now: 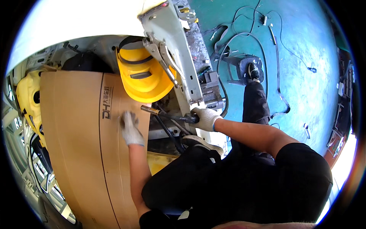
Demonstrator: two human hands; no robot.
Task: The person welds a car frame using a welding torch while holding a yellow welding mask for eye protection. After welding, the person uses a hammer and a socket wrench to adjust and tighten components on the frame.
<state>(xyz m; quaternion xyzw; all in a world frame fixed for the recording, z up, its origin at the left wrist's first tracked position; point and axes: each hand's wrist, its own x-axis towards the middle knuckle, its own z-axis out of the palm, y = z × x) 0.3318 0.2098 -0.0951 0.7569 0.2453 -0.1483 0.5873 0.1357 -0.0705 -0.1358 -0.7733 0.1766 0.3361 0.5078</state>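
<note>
My right hand (206,118), in a pale knit glove, is closed around the black handle of a welding torch (167,115). Its brass-coloured nozzle points left, toward the cardboard. My left hand (131,128), gloved too, is at the right part of a large brown cardboard sheet (76,137). The fingers look stretched out, with nothing visible in them. Just above both hands is a yellow welding mask (146,82) with a dark slot window. Locking pliers (162,57) lie across the mask's right side, against a grey metal beam (173,42).
A white panel (87,23) curves over the upper left. Yellow padding (28,99) shows beside the cardboard. On the green floor (301,45), hoses and cables trail around a dark stool (244,66) where one foot rests. A vise (211,89) stands right of the beam.
</note>
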